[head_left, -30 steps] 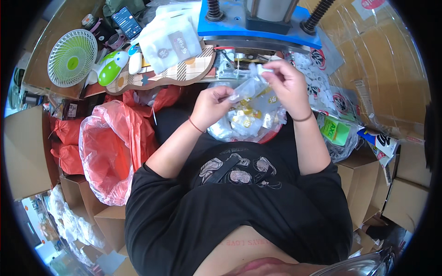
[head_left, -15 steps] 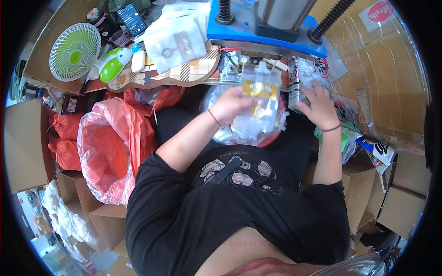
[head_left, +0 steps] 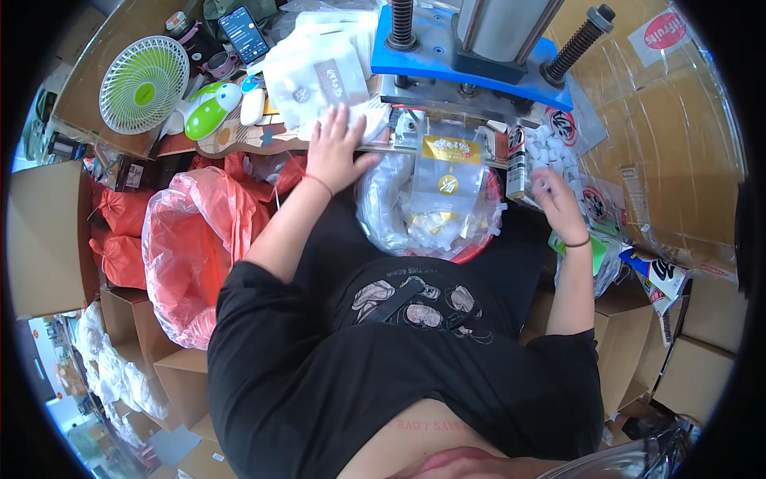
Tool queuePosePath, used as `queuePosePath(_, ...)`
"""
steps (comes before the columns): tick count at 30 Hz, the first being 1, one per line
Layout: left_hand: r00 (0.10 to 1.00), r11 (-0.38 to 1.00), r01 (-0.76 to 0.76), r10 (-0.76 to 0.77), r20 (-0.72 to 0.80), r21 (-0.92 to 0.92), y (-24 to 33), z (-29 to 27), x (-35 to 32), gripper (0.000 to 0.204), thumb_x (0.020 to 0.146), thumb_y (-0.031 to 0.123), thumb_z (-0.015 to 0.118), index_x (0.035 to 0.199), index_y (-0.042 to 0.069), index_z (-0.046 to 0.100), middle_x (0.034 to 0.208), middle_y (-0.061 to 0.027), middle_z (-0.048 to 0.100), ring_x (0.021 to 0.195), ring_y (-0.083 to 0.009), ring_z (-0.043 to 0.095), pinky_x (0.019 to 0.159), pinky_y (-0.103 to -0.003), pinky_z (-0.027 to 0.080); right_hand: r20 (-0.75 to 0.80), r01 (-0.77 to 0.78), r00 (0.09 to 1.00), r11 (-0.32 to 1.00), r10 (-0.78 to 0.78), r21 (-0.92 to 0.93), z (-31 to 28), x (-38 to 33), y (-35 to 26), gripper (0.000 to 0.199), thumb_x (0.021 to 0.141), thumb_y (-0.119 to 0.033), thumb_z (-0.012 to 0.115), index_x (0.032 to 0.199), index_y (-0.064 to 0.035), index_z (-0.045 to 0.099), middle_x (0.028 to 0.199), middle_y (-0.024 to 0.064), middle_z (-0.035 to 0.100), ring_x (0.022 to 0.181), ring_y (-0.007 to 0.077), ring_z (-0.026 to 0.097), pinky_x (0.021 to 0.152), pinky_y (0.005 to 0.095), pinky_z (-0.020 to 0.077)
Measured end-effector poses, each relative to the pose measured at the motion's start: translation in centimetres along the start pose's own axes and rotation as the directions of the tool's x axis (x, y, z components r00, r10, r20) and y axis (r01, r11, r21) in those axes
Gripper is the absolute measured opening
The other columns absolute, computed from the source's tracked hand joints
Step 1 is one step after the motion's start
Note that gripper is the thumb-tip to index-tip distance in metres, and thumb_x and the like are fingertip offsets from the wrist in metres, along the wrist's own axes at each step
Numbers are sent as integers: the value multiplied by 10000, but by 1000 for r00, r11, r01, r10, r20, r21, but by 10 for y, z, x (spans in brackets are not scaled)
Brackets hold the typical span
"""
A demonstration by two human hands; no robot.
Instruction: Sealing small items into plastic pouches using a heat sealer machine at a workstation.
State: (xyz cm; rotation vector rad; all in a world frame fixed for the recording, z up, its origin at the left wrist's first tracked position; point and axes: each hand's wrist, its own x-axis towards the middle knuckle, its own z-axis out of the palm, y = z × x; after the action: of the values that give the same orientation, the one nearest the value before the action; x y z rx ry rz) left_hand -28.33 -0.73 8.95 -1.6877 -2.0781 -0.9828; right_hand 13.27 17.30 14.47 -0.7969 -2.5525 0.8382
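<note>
My left hand [head_left: 337, 150] lies flat with fingers spread on the edge of a stack of white pouches [head_left: 317, 81] on the workbench. My right hand [head_left: 556, 202] reaches into a heap of small white pieces [head_left: 558, 152] at the right; its fingers are curled and blurred, so what they hold cannot be made out. Between the hands a clear pouch with a yellow label [head_left: 448, 172] hangs from under the blue press [head_left: 471, 64], over a plastic-lined red basin [head_left: 479, 249] in my lap that holds small yellow and white items.
A pink plastic bag [head_left: 187, 255] stands open at my left, with red sacks beside it. A green and white desk fan [head_left: 144, 84], a phone [head_left: 243, 33] and a green device [head_left: 209, 112] lie at the back left. Cardboard boxes [head_left: 48, 239] surround me.
Both hands left the pouch they held over the basin. The pouch now hangs under the press. My left hand moved left to the white pouches, my right hand right to the white pieces.
</note>
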Motion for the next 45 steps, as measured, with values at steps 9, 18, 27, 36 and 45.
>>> queuePosePath(9,823,530,566,-327,464,-631,42,-2,-33,144,961,101,598,1037,10,680,952,-69,702,869,-123,659,796,-285,522,-523,-158,852,954,1,-256,7,15,-8,239,976,-127,557,1188,-26,598,981,119,626,895,260,620,823,335,482)
queuePosePath(18,735,349,645,-39,677,-680,121,12,-39,123,898,53,679,999,-16,697,854,5,694,767,-49,628,700,-221,520,-282,200,953,929,-111,310,29,32,-106,132,948,-117,619,999,4,637,870,61,606,731,181,571,733,308,459)
queuePosePath(27,521,-44,854,102,848,-519,167,5,-37,196,955,149,653,1093,12,675,975,-24,704,853,-72,643,762,-230,523,-12,108,994,994,-108,27,10,35,-94,203,961,-191,611,965,13,614,845,102,618,721,222,586,724,329,469)
queuePosePath(36,461,-232,878,185,868,-418,159,14,-35,243,926,95,646,1152,6,653,1014,-54,706,952,-116,662,816,-291,554,-136,93,977,899,-166,-427,-15,18,-54,326,951,-289,605,1118,-10,602,1033,175,607,999,358,571,880,389,466)
queuePosePath(45,480,-177,854,-98,872,-490,114,35,19,352,910,124,671,1197,-46,560,1120,-152,667,970,-206,677,806,-352,564,140,7,990,995,8,-104,-8,-11,-6,361,899,-311,659,1106,-22,598,1040,161,575,949,337,565,841,386,452)
